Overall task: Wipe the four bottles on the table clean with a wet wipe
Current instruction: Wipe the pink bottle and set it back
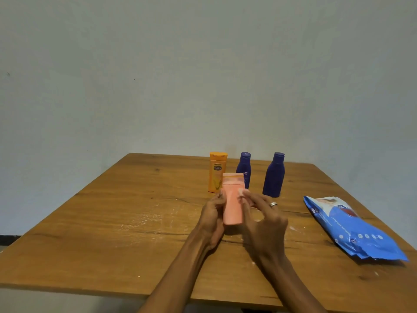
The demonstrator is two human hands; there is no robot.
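Observation:
My left hand (213, 216) grips a pink bottle (232, 203) from its left side and holds it upright above the wooden table (135, 222). Against the bottle's right side my right hand (264, 219), with a ring on one finger, presses a small white wet wipe (241, 193). Behind them stand an orange bottle (216, 171), a dark blue bottle (244, 164) partly hidden by the pink one, and a second dark blue bottle (274, 175) further right.
A blue wet wipe pack (352, 229) lies flat near the table's right edge. White scuff marks cover the tabletop to the left of my hands. A plain grey wall rises behind the table.

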